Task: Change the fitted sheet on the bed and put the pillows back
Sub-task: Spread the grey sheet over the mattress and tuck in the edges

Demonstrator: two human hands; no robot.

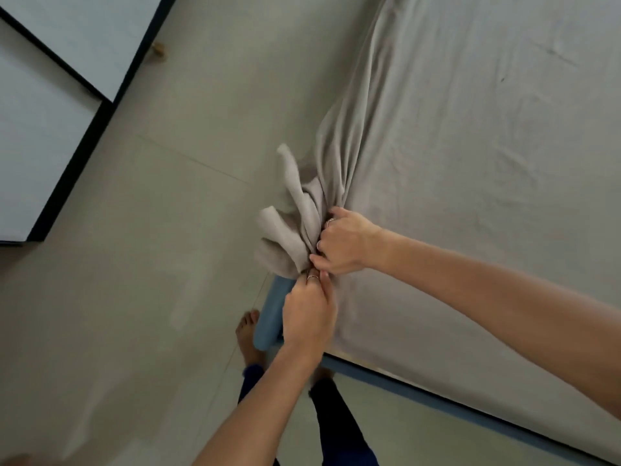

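A: Entry, head view. What is the bed surface showing?

B: The grey fitted sheet (470, 146) is lying across the mattress, lightly creased, with long folds running down toward the near corner. There the cloth is bunching into a loose tuft that is sticking out past the corner over the floor.

A: Grip state, both sides?

B: The left hand (307, 314) is pinching the gathered cloth just below the tuft, fingers curled tight on it. The right hand (342, 243) is clutching the same bunch from the bed side, fingers wrapped into the folds. The two hands are touching, or nearly so; the contact point is too shadowed to settle.

A: What is sitting under the corner?

B: A blue bed frame (268, 317) is showing below the left hand, its rounded corner post uncovered, and a blue rail is running along the mattress foot toward the lower right.

A: And the room?

B: A pale tiled floor (151, 230) is filling the left half, with thin joint lines crossing it. Two white panels with black edging (40, 156) are occupying the upper left. A bare foot (247, 334) is standing on the floor just beside the frame corner.
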